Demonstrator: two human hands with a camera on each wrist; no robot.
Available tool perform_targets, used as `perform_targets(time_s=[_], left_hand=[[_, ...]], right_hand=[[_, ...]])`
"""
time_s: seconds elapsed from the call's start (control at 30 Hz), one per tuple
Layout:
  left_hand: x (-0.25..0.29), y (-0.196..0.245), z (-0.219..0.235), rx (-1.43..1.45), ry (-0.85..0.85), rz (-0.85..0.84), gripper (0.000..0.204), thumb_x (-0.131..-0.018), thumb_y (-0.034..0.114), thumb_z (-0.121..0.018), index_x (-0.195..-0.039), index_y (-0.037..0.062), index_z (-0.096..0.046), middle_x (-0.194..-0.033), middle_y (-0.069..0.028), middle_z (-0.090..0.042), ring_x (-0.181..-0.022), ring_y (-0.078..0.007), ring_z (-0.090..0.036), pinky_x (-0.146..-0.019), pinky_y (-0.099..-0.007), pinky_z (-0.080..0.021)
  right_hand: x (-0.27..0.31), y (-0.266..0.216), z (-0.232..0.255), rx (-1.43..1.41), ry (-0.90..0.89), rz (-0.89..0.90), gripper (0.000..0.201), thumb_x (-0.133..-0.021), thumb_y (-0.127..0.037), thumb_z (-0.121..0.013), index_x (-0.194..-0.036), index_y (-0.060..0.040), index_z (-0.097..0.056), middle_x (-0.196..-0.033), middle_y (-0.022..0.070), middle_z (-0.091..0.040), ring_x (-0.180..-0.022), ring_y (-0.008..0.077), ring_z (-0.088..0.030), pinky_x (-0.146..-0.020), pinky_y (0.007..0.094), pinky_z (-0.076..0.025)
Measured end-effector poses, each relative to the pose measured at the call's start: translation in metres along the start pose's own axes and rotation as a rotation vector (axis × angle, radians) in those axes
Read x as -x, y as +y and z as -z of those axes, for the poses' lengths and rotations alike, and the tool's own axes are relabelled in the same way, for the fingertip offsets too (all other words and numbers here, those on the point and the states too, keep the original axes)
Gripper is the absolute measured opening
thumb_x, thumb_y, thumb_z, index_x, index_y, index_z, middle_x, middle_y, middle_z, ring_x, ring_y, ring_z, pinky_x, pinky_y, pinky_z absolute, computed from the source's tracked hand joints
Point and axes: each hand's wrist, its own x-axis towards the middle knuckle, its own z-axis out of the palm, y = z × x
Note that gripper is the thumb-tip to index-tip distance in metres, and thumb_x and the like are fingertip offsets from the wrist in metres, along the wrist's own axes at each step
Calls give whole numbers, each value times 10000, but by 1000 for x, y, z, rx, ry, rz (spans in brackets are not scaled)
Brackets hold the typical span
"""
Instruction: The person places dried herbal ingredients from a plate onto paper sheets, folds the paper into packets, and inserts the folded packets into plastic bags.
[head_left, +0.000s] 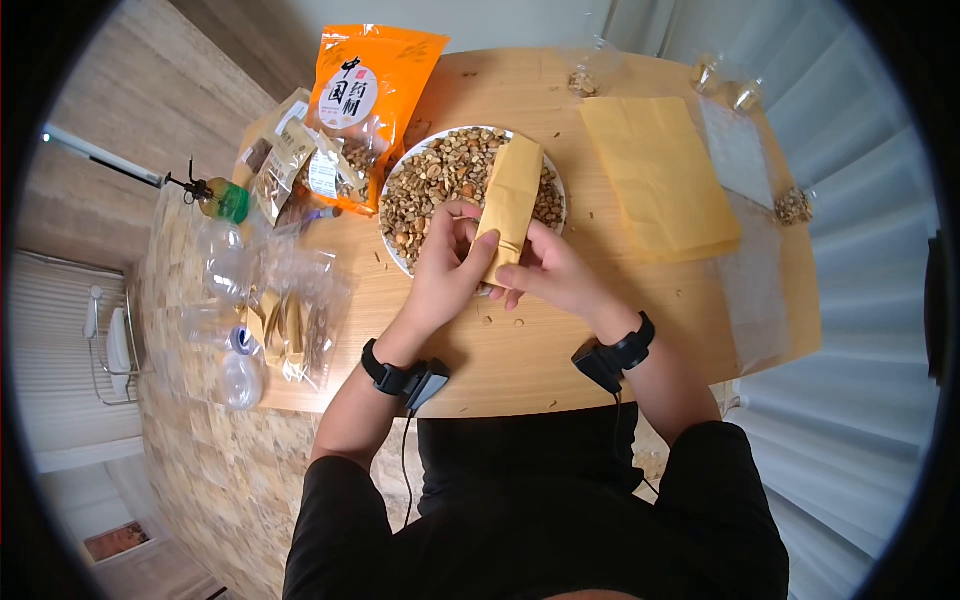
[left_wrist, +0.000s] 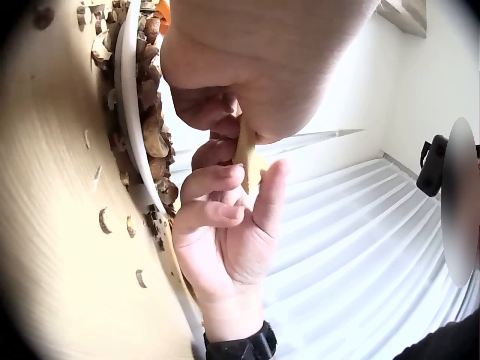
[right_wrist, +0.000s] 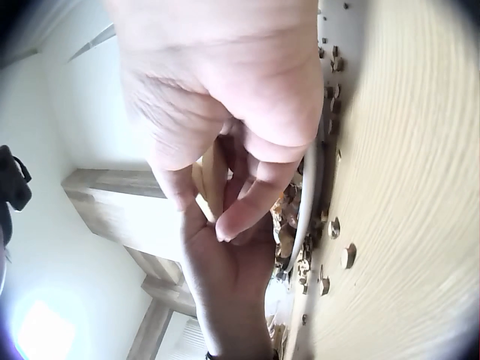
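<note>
A narrow kraft-paper bag (head_left: pixel 513 185) slants over a white plate (head_left: pixel 397 259) heaped with dried brown herb pieces (head_left: pixel 430 185). My left hand (head_left: pixel 452 265) pinches the bag's lower left side, its thumb lying on the paper. At the lower right edge, my right hand (head_left: pixel 560 268) holds the same bag between thumb and fingers. In the left wrist view the bag's folded end (left_wrist: pixel 250 161) shows edge-on between both hands. The right wrist view also catches a strip of the paper bag (right_wrist: pixel 212 180) between the fingers. Whatever is inside the bag is hidden.
An orange pouch (head_left: pixel 372 75) and smaller packets stand at the back left, near a green spray bottle (head_left: pixel 225 200). Clear plastic containers (head_left: pixel 240 382) lie at the left. Large kraft sheets (head_left: pixel 660 180) lie right of the plate; small jars (head_left: pixel 747 95) stand behind. Loose pieces dot the table.
</note>
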Motion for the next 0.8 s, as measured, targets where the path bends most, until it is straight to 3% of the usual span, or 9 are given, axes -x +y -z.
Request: perform_targets(time_s=[0.17, 0.27, 0.33, 0.43, 0.63, 0.8], left_hand=[[2, 5, -2, 9, 33, 10, 338, -924, 65, -565, -1203, 17, -380, -760, -8, -504, -643, -49, -487, -563, -204, -422], [1, 5, 1, -167, 71, -3, 354, -928, 94, -569, -1228, -6, -411, -802, -15, -550, -686, -52, -525, -595, -209, -444], [-1, 12, 2, -114, -6, 15, 340, -933, 111, -566, -1228, -18, -456, -897, -34, -596, -748, -64, -568, -632, -209, -468], [2, 5, 4, -34, -14, 3, 292, -938, 121, -561, -1189, -17, -504, -990, -54, -613, -831, -79, -591, -693, -217, -484], [1, 8, 3, 152, -16, -42, 299, -936, 85, -561, -1216, -8, -508, -1000, -42, -617, -918, -82, -583, -777, -228, -481], [0, 5, 9, 80, -34, -24, 271, -934, 74, -567, -1189, -14, -541, -989, -38, -640, -878, -87, -600, -758, -233, -496]], right_hand=[[0, 1, 1, -21, 57, -64, 430, -906, -125, -601, -1274, -18, -406, -974, 81, -591, -723, 158, -656, -577, 267, -569], [3, -4, 0, 17, 76, -52, 341, -907, -119, -595, -1199, -11, -457, -910, 74, -601, -673, 144, -650, -550, 266, -564], [3, -2, 2, 73, -24, -92, 299, -909, -138, -594, -1155, -10, -482, -847, 68, -610, -634, 135, -644, -511, 260, -554], [4, -6, -3, 7, -20, -154, 284, -913, -159, -592, -1133, -10, -493, -811, 68, -616, -598, 134, -638, -473, 249, -540], [4, -7, -4, 72, -51, -184, 291, -917, -201, -598, -1107, -7, -494, -817, 73, -626, -558, 134, -636, -447, 242, -529], [4, -8, -5, 87, -35, -239, 285, -915, -215, -606, -1058, 8, -500, -792, 74, -628, -537, 133, -631, -441, 244, -527]])
